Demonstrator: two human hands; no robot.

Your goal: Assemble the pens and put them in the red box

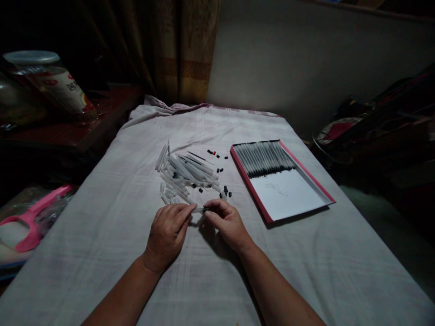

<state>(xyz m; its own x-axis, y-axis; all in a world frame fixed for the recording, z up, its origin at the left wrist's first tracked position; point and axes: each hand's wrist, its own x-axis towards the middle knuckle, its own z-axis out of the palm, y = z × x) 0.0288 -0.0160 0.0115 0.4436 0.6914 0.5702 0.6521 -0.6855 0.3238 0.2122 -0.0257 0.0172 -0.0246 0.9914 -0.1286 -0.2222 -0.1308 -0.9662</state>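
Note:
My left hand [170, 230] pinches a translucent pen barrel [198, 210] low over the cloth. At the barrel's right end, the thumb and fingertips of my right hand [230, 225] close on a small black pen plug [205, 209]. The plug meets the barrel's end; how far in it sits cannot be made out. Just beyond my hands lies a loose pile of clear pen barrels [195, 171]. Thin dark refills [200, 157] rest along its far side. Several small black plugs [225, 191] are scattered to the right of the pile, with a red piece [214, 153] among those farther back.
Right of the pile, a shallow pink-edged box [252, 194] holds a row of black-tipped pens [267, 158] in its far half. A pale checked cloth [136, 271] covers the surface. At left are a lidded jar [64, 86] on a dark red table and a pink-handled item [34, 219].

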